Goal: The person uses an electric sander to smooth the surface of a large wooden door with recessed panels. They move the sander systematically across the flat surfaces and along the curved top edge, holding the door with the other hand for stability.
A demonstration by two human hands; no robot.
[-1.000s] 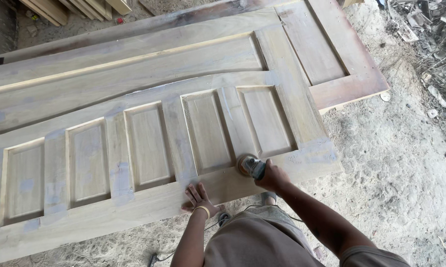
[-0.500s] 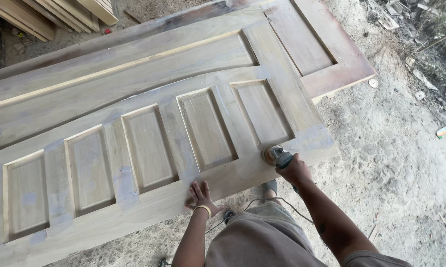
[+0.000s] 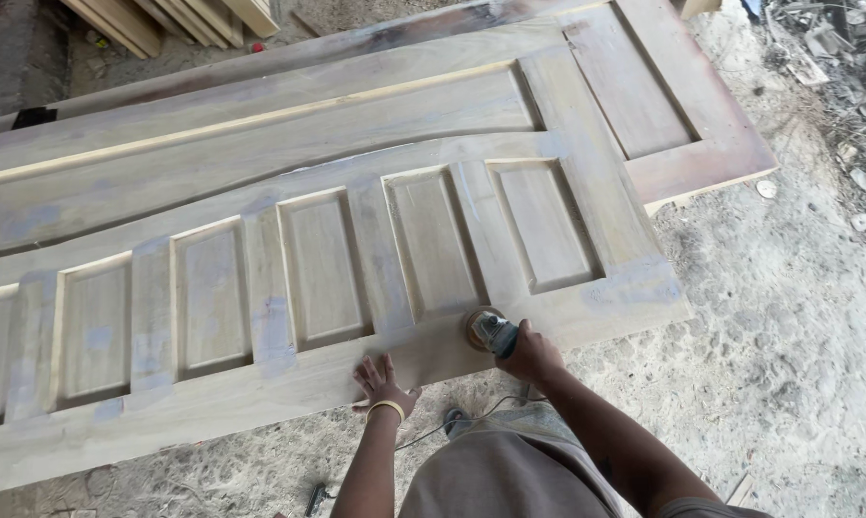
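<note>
A pale wooden door (image 3: 260, 384) with several recessed panels lies flat in front of me. My right hand (image 3: 531, 353) grips a small power sander (image 3: 490, 331), its round disc pressed on the door's near rail below the panels. My left hand (image 3: 383, 384) rests flat with fingers spread on the same rail near the edge, a yellow band on its wrist. The sander's cord (image 3: 433, 429) trails down by my legs.
A second, darker door (image 3: 682, 163) lies under the pale one and sticks out at the right. Stacked timber boards (image 3: 164, 19) lie at the top left. Sandy ground (image 3: 797, 326) with scraps and debris spreads to the right.
My right hand has slid the sander leftward along the rail, back toward my left hand. The left hand stayed flat on the rail.
</note>
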